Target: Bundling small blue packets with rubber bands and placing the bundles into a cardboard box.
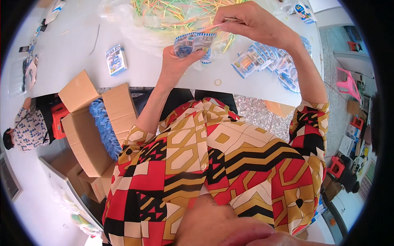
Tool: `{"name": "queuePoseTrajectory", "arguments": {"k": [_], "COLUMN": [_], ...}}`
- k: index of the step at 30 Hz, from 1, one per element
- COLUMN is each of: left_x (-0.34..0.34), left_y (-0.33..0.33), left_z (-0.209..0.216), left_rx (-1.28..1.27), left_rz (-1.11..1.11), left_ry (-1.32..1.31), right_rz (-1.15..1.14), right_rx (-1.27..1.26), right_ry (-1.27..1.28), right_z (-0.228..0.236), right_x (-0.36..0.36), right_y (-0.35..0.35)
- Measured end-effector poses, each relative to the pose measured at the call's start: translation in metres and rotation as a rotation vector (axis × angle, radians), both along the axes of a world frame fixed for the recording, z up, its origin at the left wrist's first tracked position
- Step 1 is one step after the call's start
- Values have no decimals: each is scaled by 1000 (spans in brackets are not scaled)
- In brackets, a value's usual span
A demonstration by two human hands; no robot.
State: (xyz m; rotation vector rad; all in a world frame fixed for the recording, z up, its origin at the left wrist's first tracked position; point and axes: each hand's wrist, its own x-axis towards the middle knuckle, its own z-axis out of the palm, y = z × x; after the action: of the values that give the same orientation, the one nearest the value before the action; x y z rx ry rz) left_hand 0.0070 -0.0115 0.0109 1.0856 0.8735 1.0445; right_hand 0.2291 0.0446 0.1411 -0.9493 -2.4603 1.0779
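My left hand (173,65) is closed on a small blue-and-white printed packet (185,44), its thumb pressed across the front. Just to the right, my right hand (260,28) pinches a few thin pinkish sticks (211,28), whose far ends reach the packet's upper edge. Whether their tips are inside the packet I cannot tell. Beyond both hands, a large heap of thin green, yellow and orange sticks (174,11) lies on clear plastic sheeting (135,35). Below my right forearm, several similar flat packets (251,60) overlap on the white table (141,61).
A blue-and-white box-shaped pack (116,60) stands left of my left hand. Near the table's front edge lies a rubber band (218,82). An open cardboard box (88,139) with blue fluffy material (103,125) is at my left. Another person (30,129) sits farther left.
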Motion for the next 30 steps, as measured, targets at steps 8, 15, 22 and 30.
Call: {"name": "queuePoseTrajectory", "arguments": {"k": [8, 15, 22, 30], "left_x": [1, -2, -10, -10], "left_y": [-1, 0, -1, 1], "left_z": [-1, -2, -4, -8], "left_rx": [42, 50, 32, 57], "left_rz": [-23, -28, -27, -31], "left_ry": [64, 50, 26, 41], "right_rz": [176, 172, 128, 168], "right_rx": [86, 55, 147, 20], "right_ry": [-49, -190, -98, -332], "right_z": [13, 29, 25, 46], "right_x": [-12, -26, -32, -47], "right_y": [7, 11, 12, 10]}}
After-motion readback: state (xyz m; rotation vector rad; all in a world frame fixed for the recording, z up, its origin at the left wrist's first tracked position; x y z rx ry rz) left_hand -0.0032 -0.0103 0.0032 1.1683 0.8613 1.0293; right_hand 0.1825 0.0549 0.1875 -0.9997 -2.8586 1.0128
